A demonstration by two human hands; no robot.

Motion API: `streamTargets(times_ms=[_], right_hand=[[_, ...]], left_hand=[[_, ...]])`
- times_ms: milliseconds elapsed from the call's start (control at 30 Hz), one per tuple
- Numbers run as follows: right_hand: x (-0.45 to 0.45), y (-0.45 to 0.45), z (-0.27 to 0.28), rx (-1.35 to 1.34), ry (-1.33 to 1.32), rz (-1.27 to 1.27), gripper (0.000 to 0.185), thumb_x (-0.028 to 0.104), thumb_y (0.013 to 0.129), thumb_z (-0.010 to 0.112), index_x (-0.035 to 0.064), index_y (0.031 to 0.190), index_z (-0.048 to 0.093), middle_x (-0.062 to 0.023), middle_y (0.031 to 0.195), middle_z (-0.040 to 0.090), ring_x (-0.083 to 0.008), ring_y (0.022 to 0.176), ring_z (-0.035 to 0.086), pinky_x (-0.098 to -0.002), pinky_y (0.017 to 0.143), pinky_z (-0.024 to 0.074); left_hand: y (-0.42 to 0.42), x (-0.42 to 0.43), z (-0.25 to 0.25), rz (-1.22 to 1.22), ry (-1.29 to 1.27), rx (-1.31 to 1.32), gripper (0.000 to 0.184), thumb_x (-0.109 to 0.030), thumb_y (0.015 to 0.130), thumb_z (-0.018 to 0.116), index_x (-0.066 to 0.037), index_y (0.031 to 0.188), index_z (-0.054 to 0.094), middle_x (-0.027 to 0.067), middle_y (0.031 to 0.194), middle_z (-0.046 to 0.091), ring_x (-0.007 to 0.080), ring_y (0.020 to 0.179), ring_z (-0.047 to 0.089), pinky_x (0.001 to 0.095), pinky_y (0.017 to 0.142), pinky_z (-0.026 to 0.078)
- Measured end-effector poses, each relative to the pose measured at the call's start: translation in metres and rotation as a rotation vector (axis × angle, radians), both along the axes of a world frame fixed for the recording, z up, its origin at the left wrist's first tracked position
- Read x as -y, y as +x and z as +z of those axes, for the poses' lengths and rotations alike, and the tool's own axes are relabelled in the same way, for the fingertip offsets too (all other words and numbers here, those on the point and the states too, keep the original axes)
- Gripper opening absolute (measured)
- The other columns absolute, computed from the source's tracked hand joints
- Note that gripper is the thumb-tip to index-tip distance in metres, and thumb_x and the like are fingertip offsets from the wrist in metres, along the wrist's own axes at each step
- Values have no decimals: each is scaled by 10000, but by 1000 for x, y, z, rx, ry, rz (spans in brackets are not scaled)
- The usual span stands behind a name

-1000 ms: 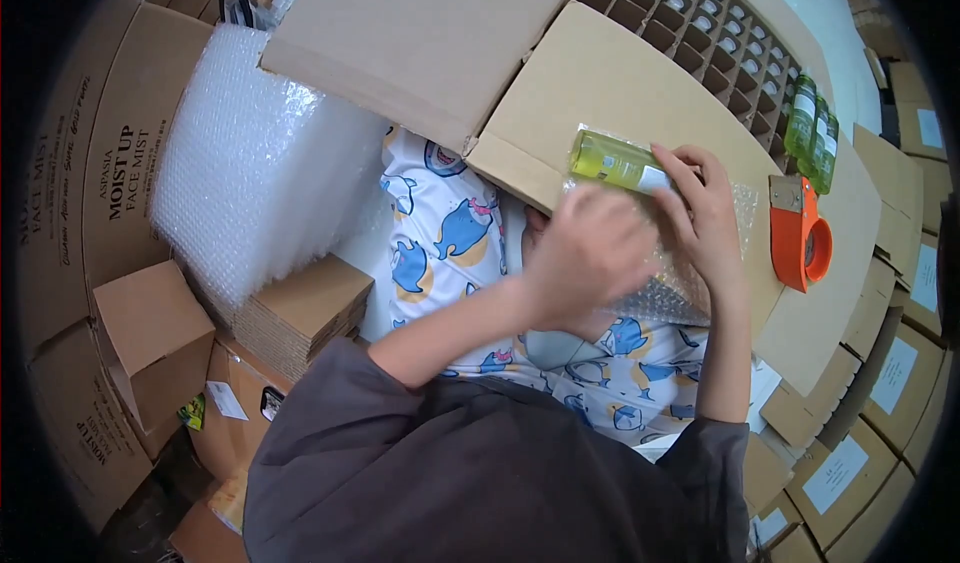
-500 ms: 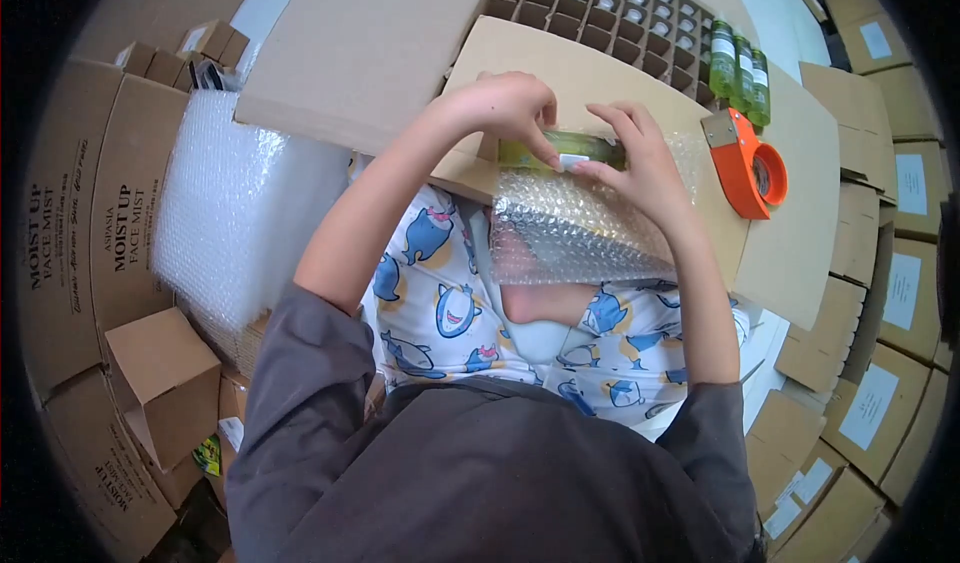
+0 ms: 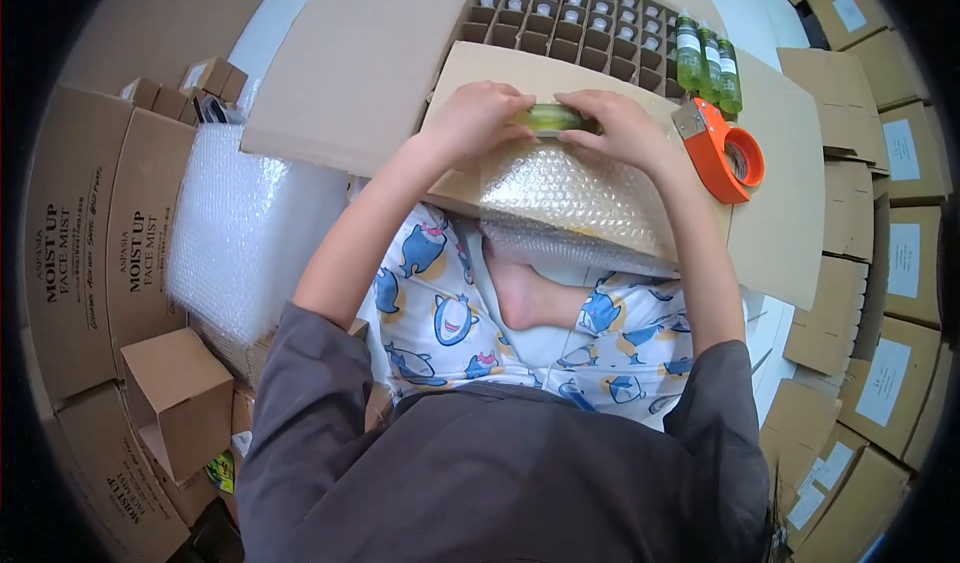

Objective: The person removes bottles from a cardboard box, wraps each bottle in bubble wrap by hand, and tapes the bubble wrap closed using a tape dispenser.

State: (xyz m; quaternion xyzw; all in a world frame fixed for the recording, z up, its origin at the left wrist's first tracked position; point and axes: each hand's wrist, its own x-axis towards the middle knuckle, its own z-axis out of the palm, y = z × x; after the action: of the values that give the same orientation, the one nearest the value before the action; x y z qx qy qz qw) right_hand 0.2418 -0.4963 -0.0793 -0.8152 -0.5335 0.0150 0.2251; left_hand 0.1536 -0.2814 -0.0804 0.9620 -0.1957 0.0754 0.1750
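A green bottle (image 3: 550, 118) lies on its side at the far end of a bubble wrap sheet (image 3: 580, 193). My left hand (image 3: 485, 118) grips its left end, and my right hand (image 3: 617, 128) grips its right end, thumbs on the near side. Both ends of the bottle are hidden under my fingers. The sheet stretches from the bottle toward me over a cardboard box flap (image 3: 510, 68) and hangs past its near edge above my lap.
An orange tape dispenser (image 3: 722, 150) lies right of my right hand. Several green bottles (image 3: 710, 61) lie behind it, beside a divided carton (image 3: 570, 28) of capped bottles. A bubble wrap stack (image 3: 225, 223) is at left. Cardboard boxes (image 3: 890, 263) line both sides.
The bottle has shifted slightly left and away from me, with my hands now wrapped around its ends. The white label on it no longer shows. The whole view has shifted a little.
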Motion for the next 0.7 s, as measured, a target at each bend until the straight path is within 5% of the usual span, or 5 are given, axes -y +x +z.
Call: streamTargets(times_ms=[167,367,533,667,700], right_hand=[[5,-1,16,-20,-190,-88,499,252,752,675,45,1188,547,-151,1106,601,-287,978,596,-372,858,471],[11,-13,-23,500,102,-89,449,204,761,665,81,1181,564,-111,1162,586,-254,1017,595,-338,835,496],[15,-17,-37,738,169,-111,434,198,763,656,112,1180,571,-93,1202,569,-237,1034,594,-317,809,509],[14,-17,-36,763,142,-101,376,156,815,540,114,1188,564,-107,1185,573,-246,1029,590,-317,833,501],[15,-17,-37,761,144,-97,376,156,815,540,114,1188,564,-107,1185,573,-246,1029,590,-317,833,501]], left_hand=[[-2,8,-20,9,56,329,389,-224,723,665,-20,1049,609,111,991,636,259,913,617,350,803,500],[-9,12,-39,40,195,707,380,-200,732,649,-14,1060,602,126,1086,608,259,957,609,361,846,494],[-20,5,-33,-26,236,684,345,-181,762,627,-21,1067,611,141,1089,614,260,972,608,359,859,482],[-1,-19,-11,249,-269,404,305,-181,784,651,-56,1062,650,102,1080,632,222,975,605,314,850,475],[15,-29,-4,239,-453,159,319,-222,788,659,-46,1053,649,116,1015,649,218,958,612,313,839,471]])
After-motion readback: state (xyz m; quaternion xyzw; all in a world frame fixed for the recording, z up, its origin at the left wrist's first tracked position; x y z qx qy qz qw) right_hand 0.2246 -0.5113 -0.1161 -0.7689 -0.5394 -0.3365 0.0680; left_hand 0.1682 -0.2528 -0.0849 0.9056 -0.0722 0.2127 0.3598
